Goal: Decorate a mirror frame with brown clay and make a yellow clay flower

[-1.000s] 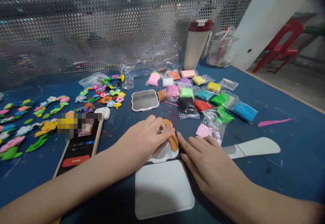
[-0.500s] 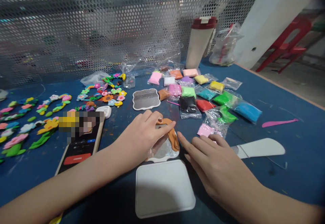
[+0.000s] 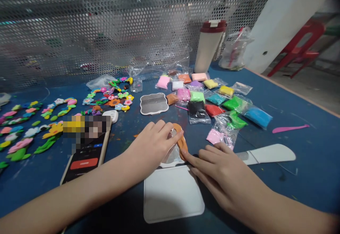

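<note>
A small white-framed mirror (image 3: 174, 157) lies flat on the blue table, with orange-brown clay (image 3: 181, 142) along its upper and right edge. My left hand (image 3: 154, 143) rests over the mirror's left side, its thumb and a fingertip on the clay. The left fingers are curled, and what lies beneath them is hidden. Near the lower right end of the clay, my right hand (image 3: 220, 170) touches the edge with an extended index finger; its other fingers are bent and it holds nothing. A white rectangular board (image 3: 172, 195) lies just below the mirror.
Behind lie another mirror (image 3: 154, 103) and several clay packets (image 3: 198, 110). Clay flower pieces (image 3: 54, 130) and a phone (image 3: 85, 161) are at left. A white comb (image 3: 273, 154), a pink tool (image 3: 290, 129) and a tumbler (image 3: 208, 46) stand or lie rightward.
My right hand has moved left, and its index fingertip now touches the clay at the mirror's right edge. My left hand has shifted slightly right along the mirror.
</note>
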{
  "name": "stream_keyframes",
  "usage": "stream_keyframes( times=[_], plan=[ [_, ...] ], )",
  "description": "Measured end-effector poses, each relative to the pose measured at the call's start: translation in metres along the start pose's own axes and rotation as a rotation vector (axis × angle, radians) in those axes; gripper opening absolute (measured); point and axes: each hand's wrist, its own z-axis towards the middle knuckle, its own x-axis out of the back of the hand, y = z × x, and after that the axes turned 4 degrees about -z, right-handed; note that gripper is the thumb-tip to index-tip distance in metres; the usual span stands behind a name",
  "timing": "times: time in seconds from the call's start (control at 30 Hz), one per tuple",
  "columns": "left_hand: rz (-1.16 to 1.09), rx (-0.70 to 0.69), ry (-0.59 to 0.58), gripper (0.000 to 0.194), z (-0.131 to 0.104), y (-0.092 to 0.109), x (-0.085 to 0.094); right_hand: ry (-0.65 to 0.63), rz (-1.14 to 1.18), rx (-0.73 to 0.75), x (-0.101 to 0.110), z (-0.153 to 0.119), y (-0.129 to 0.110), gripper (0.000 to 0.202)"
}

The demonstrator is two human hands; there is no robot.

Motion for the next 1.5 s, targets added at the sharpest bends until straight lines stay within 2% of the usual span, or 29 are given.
stream_keyframes(
  times=[0.17,0.37,0.47,0.57,0.63,0.7,0.77,0.83,0.87,1.0,1.1,1.17,1.27,1.37,1.5],
  plan=[
    [-0.011,-0.055,0.061,0.045,-0.003,0.000,0.001,0.095,-0.021,0.031,0.000,-0.005,-0.003,0.023],
    [-0.034,-0.081,0.026,0.052,-0.005,0.002,-0.008,0.152,-0.204,0.177,-0.016,-0.004,-0.009,0.029],
    [-0.054,-0.076,0.032,0.047,-0.005,0.001,-0.008,0.151,-0.168,0.182,-0.015,-0.002,-0.009,0.030],
    [-0.077,-0.087,0.027,0.049,-0.005,-0.002,0.001,0.123,-0.054,0.162,-0.005,0.000,-0.007,0.029],
    [-0.118,-0.060,0.056,0.048,-0.007,-0.002,0.012,0.130,0.012,0.125,0.002,0.001,-0.003,0.030],
    [-0.147,0.016,0.095,0.041,-0.012,0.002,0.021,0.129,0.034,0.100,0.007,0.003,0.001,0.031],
    [-0.099,0.130,0.086,0.030,-0.020,0.013,0.025,0.084,0.025,0.108,0.009,0.005,0.005,0.031],
    [-0.011,0.211,0.100,0.025,-0.030,0.027,0.022,0.036,0.002,0.140,0.008,0.007,0.008,0.034],
    [0.025,0.206,0.117,0.024,-0.034,0.035,0.019,0.022,-0.015,0.157,0.007,0.007,0.009,0.035],
    [0.109,0.048,0.218,0.025,-0.051,0.063,0.001,0.022,-0.066,0.199,0.002,0.011,0.013,0.035],
    [0.135,0.043,0.292,0.029,-0.062,0.079,-0.012,0.051,-0.060,0.223,-0.001,0.015,0.017,0.028],
    [0.106,0.025,0.287,0.028,-0.067,0.087,-0.020,0.082,0.002,0.232,-0.002,0.020,0.019,0.024],
    [0.081,0.016,0.273,0.032,-0.067,0.090,-0.026,0.084,0.202,0.185,-0.002,0.028,0.018,0.015],
    [0.096,0.057,0.277,0.034,-0.063,0.085,-0.026,0.062,0.359,0.083,-0.002,0.036,0.013,0.005],
    [0.144,0.067,0.308,0.031,-0.064,0.074,-0.018,0.088,0.334,0.015,0.000,0.040,0.009,0.008]
  ],
)
